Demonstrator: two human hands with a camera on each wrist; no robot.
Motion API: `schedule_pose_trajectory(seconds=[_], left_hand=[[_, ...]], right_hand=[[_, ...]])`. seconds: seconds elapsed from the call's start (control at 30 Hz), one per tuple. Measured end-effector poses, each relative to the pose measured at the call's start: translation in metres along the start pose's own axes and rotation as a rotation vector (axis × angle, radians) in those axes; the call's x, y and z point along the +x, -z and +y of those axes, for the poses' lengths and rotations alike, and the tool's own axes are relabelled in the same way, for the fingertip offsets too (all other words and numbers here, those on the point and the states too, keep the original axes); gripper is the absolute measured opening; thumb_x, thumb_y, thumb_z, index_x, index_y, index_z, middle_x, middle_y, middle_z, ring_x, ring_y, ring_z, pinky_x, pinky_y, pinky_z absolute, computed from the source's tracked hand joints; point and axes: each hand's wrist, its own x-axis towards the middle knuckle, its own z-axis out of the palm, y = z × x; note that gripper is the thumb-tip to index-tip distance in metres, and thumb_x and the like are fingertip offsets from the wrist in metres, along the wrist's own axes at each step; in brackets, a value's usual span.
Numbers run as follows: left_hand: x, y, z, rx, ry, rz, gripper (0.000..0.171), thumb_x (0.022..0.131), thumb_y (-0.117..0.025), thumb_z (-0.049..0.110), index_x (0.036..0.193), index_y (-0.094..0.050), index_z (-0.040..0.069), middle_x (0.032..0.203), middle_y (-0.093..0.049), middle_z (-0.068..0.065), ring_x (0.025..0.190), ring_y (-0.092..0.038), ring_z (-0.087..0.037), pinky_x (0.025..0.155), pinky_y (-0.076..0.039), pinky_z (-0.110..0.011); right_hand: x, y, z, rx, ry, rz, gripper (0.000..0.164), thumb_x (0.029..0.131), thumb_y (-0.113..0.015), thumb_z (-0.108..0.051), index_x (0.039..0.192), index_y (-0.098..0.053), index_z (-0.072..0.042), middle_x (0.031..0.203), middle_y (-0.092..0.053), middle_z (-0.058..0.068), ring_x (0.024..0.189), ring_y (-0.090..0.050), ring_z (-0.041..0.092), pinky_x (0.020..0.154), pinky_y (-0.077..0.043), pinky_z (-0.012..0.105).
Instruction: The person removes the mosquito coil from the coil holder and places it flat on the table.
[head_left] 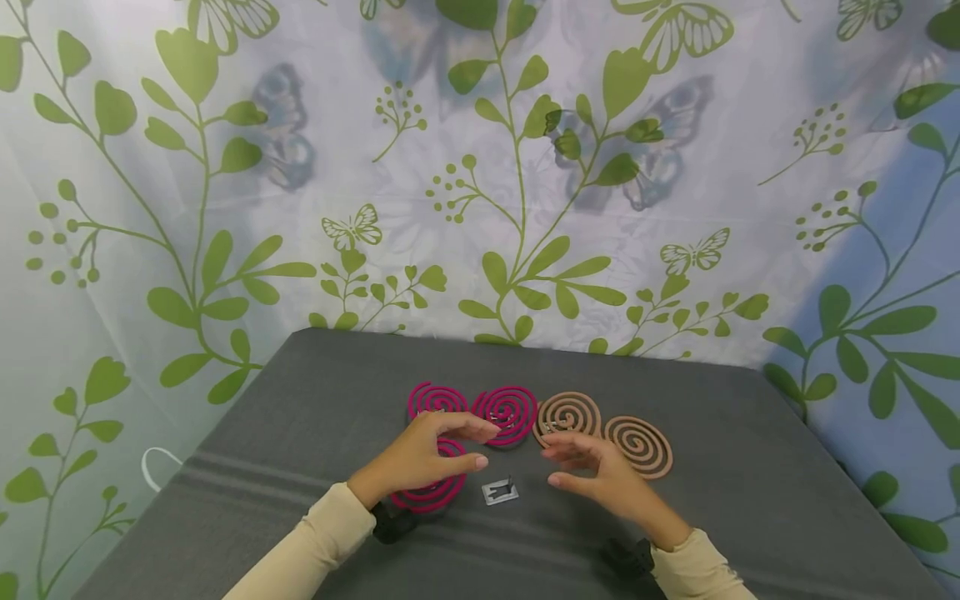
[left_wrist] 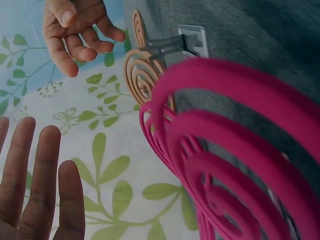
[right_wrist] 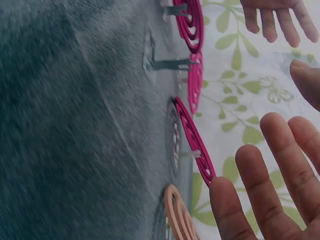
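Observation:
My left hand (head_left: 423, 457) is raised over a near pink mosquito coil (head_left: 433, 502), fingers relaxed and holding nothing. Opposite it, my right hand (head_left: 603, 477) hovers in front of two tan mosquito coils (head_left: 641, 447), also holding nothing. Between the hands, on the table, sits a bare metal coil stand (head_left: 500, 492) with an upright prong. Two more pink mosquito coils (head_left: 513, 414) are behind it, the leftmost partly hidden by my left hand. In the right wrist view, a pink coil (right_wrist: 192, 135) stands raised on its metal prong.
A grey cloth covers the table (head_left: 300, 450). At its back hangs a curtain (head_left: 465, 225) printed with green leaves and butterflies. A white loop (head_left: 153, 468) pokes out by the table's left edge. Dark camera straps (head_left: 393, 525) sit at the wrists.

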Motion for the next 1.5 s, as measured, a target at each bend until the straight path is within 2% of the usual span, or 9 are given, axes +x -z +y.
schedule_pose_trajectory(seconds=[0.13,0.33,0.47,0.63,0.9,1.1,1.37,1.5], left_hand=[[-0.008,0.007,-0.006,-0.015,0.019,0.001,0.037,0.101,-0.079,0.019,0.135,-0.074,0.005,0.127,-0.077,-0.002,0.119,-0.072,-0.023,0.105,-0.055,-0.055],[-0.021,0.017,-0.016,-0.047,0.054,0.011,0.038,0.1,-0.079,0.018,0.134,-0.073,0.005,0.129,-0.077,-0.005,0.118,-0.072,-0.036,0.102,-0.056,-0.06],[-0.028,0.026,-0.022,-0.092,0.079,0.016,0.039,0.098,-0.081,0.016,0.135,-0.073,0.007,0.131,-0.076,-0.006,0.121,-0.07,-0.041,0.104,-0.053,-0.064],[-0.033,0.036,-0.033,-0.124,0.054,0.018,0.037,0.097,-0.08,0.011,0.133,-0.074,0.003,0.13,-0.077,-0.008,0.121,-0.07,-0.043,0.105,-0.054,-0.059],[-0.04,0.054,-0.05,-0.205,0.081,-0.057,0.045,0.097,-0.08,0.009,0.136,-0.067,-0.01,0.137,-0.067,-0.032,0.126,-0.066,-0.049,0.107,-0.054,-0.057],[-0.045,0.067,-0.063,-0.205,0.103,-0.072,0.049,0.096,-0.082,0.008,0.138,-0.065,-0.012,0.139,-0.065,-0.033,0.129,-0.064,-0.05,0.109,-0.054,-0.049],[-0.053,0.082,-0.076,-0.218,0.166,-0.081,0.051,0.095,-0.082,0.005,0.139,-0.064,-0.012,0.142,-0.061,-0.037,0.133,-0.066,-0.04,0.109,-0.054,-0.048],[-0.056,0.087,-0.08,-0.23,0.214,-0.109,0.056,0.094,-0.083,0.005,0.141,-0.06,-0.015,0.144,-0.06,-0.037,0.135,-0.061,-0.046,0.111,-0.053,-0.048]], right_hand=[[0.002,-0.007,0.001,0.001,-0.011,-0.026,0.045,0.098,-0.08,-0.004,0.138,-0.064,0.01,0.122,-0.073,0.029,0.113,-0.073,0.024,0.094,-0.061,0.041],[0.004,-0.016,0.001,-0.006,-0.062,-0.042,0.047,0.098,-0.081,-0.008,0.138,-0.065,0.01,0.123,-0.073,0.026,0.113,-0.071,0.037,0.095,-0.06,0.045],[0.006,-0.02,0.001,-0.007,-0.082,-0.044,0.048,0.098,-0.081,-0.01,0.14,-0.065,0.008,0.124,-0.074,0.023,0.113,-0.069,0.04,0.097,-0.059,0.045],[0.01,-0.026,0.003,-0.023,-0.084,-0.046,0.047,0.098,-0.082,-0.011,0.138,-0.067,0.007,0.124,-0.075,0.021,0.113,-0.07,0.04,0.096,-0.06,0.043],[0.018,-0.037,0.006,-0.02,-0.088,-0.051,0.045,0.097,-0.082,-0.012,0.135,-0.068,0.008,0.12,-0.076,0.022,0.11,-0.071,0.039,0.093,-0.059,0.04],[0.026,-0.045,0.007,-0.007,-0.118,-0.079,0.045,0.099,-0.081,-0.014,0.136,-0.067,0.008,0.12,-0.075,0.023,0.109,-0.071,0.04,0.092,-0.059,0.037],[0.035,-0.052,0.005,0.072,-0.16,-0.118,0.048,0.099,-0.081,-0.012,0.138,-0.065,0.011,0.121,-0.073,0.026,0.108,-0.069,0.041,0.091,-0.058,0.029],[0.04,-0.056,0.003,0.102,-0.174,-0.125,0.049,0.098,-0.082,-0.01,0.138,-0.064,0.013,0.12,-0.073,0.027,0.106,-0.069,0.035,0.09,-0.058,0.028]])
